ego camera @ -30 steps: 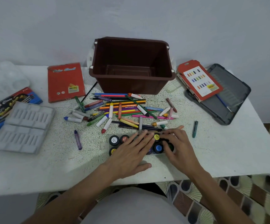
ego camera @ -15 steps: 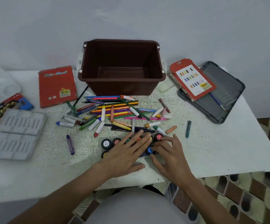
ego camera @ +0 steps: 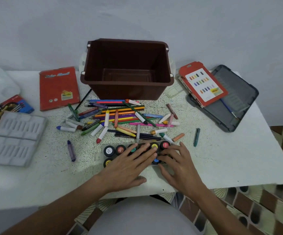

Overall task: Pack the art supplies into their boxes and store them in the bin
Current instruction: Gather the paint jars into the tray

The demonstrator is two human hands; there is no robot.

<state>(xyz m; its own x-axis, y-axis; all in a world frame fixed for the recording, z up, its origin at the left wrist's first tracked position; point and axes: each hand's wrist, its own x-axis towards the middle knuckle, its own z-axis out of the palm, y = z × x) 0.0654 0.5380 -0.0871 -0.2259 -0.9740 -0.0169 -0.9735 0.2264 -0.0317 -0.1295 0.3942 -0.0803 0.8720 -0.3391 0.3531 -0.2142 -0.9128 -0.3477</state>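
A clear tray of small black paint pots (ego camera: 114, 150) with coloured lids lies near the table's front edge. My left hand (ego camera: 129, 166) lies flat on the pots, fingers straight. My right hand (ego camera: 179, 164) rests on the tray's right end, fingers spread and slightly bent over the pots there. Behind them lies a loose pile of crayons and coloured pencils (ego camera: 120, 118). The empty brown bin (ego camera: 128, 68) stands at the back centre.
A red box (ego camera: 58, 88) lies left of the bin. A grey moulded tray (ego camera: 13, 138) and a blue box (ego camera: 3, 110) sit far left. A red-and-white crayon box (ego camera: 203, 83) rests on a dark grey case (ego camera: 235, 106) at right. Single crayons (ego camera: 196, 137) lie apart.
The camera view shifted slightly. My right hand's fingers moved a little over the pots at the tray's right end; my left hand stays flat on the pots.
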